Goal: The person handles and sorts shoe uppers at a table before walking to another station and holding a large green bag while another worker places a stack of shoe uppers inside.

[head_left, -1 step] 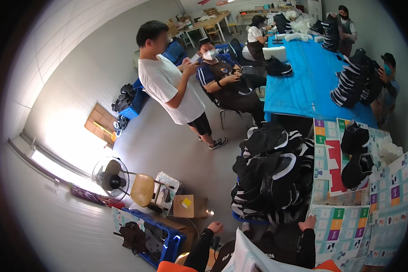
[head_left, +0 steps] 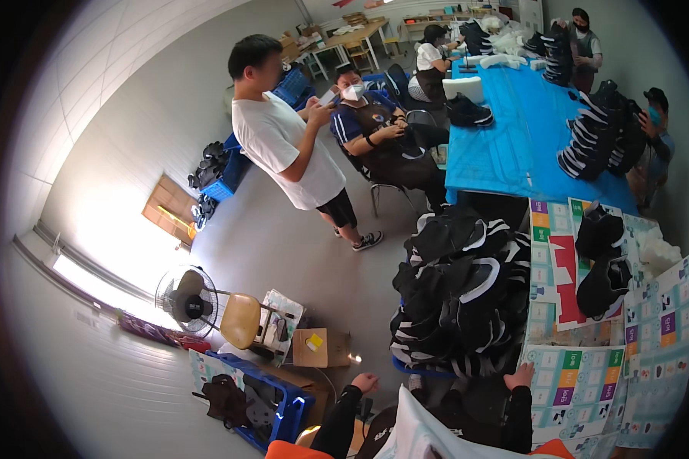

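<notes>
your right hand (head_left: 522, 376) lies flat with fingers spread on the patterned sheet (head_left: 582, 382) covering the tabletop, pinning it beside the heap of black shoes (head_left: 459, 291); your left hand (head_left: 364, 381) hangs loosely curled, empty, off the edge.

Footwear workshop or small factory floor: heaped black-and-white shoe uppers (head_left: 463, 294); long bench under blue sheeting (head_left: 505, 145); seated masked workers (head_left: 379, 134) along it; blue plastic crates (head_left: 272, 405); cardboard box (head_left: 320, 348); pedestal fan (head_left: 185, 301); bare concrete floor (head_left: 275, 237).
</notes>
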`<state>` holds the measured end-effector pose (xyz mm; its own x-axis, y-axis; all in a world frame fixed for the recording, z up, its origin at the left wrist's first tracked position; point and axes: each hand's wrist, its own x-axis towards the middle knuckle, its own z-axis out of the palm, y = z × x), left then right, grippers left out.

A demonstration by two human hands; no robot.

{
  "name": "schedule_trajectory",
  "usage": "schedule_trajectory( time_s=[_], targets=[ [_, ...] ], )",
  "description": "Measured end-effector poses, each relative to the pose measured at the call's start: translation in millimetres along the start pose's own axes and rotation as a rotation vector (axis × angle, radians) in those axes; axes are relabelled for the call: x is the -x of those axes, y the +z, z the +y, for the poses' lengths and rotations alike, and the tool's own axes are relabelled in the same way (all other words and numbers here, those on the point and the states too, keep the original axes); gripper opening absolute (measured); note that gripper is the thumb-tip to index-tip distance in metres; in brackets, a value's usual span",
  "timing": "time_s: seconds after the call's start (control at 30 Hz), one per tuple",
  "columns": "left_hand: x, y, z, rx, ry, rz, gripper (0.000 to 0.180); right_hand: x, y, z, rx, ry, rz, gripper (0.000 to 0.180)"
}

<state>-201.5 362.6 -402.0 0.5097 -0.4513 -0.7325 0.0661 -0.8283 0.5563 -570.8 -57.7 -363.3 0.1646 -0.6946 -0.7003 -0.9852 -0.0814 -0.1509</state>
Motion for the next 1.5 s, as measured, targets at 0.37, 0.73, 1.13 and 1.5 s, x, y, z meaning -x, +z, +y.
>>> schedule_trajectory(
  time_s=[0.37, 0.73, 1.13, 1.5],
  targets=[
    [-19, 39, 24, 0.045, 0.092, -0.114, 0.035, -10, 7, 2, -0.097, -0.053, 0.044, 0.094],
    [-17, 43, 62, -0.188, 0.27, -0.021, 0.037, -14, 8, 16, -0.11, -0.062, 0.106, 0.086],
    [10, 38, 180, -0.163, 0.304, -0.111, 0.035, -12, 11, 43, -0.299, -0.194, 0.471, 0.026],
    [-3, 112, 244, 0.029, 0.315, -0.353, 0.028, -75, -15, 81, -1.93, 0.282, -0.252, 0.045]
  ],
)
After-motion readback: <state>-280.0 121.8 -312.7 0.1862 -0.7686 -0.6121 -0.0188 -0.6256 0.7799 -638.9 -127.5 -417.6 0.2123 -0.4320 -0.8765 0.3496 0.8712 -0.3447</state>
